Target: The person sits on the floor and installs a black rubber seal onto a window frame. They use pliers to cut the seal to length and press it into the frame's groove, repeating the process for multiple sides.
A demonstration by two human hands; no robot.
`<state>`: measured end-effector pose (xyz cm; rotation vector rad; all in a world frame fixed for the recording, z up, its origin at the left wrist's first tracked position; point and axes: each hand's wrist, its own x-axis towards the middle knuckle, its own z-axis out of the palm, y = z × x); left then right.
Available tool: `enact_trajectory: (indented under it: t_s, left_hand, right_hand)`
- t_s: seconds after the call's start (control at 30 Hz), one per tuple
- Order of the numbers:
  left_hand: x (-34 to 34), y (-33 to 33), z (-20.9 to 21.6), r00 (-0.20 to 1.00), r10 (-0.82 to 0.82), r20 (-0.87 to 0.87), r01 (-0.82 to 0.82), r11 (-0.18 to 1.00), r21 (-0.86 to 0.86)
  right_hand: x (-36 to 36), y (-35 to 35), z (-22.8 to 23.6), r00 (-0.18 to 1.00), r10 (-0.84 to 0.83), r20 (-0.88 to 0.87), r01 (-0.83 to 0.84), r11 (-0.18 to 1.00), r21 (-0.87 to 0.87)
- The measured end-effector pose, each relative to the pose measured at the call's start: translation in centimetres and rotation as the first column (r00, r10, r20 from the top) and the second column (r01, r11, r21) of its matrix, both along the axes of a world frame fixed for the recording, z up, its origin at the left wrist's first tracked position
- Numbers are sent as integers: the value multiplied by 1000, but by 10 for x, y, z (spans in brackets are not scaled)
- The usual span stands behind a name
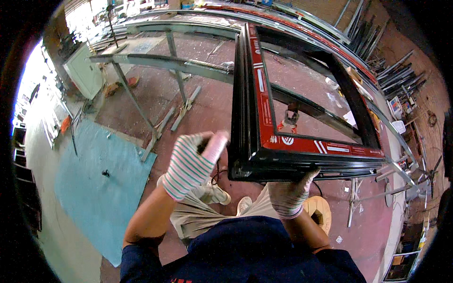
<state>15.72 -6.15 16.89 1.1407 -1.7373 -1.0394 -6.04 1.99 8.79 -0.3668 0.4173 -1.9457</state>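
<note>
A black window frame [306, 166] with red protective film along its inner face is held up, tilted, in front of me. My right hand [289, 194], in a striped white glove, grips its near lower edge from beneath. Just left of the frame's near corner is my left hand [194, 162], in a glove with green stripes. Its fingers are curled in toward the thumb; whatever they may hold is too small or hidden to make out. Through the frame's opening a tool with red handles [289, 123] shows on the metal rail.
Metal rails on legs [165, 62] stand beyond the window frame. A blue sheet [101, 188] lies on the floor to the left. A round wooden stool [322, 210] is by my right arm. Long profiles [363, 37] lean and lie at the far right.
</note>
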Motion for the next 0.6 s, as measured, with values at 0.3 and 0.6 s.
enact_trajectory:
  t_s: [0.3,0.6]
  left_hand:
    - [-85,-104,51,863,-120,492,499,364,-786]
    - [-110,-149,75,687,-40,726,660,454,-599]
  right_hand:
    - [-84,66,17,986,-110,-122,94,987,-129]
    - [-232,35,14,958,-94,-270,113,992,55]
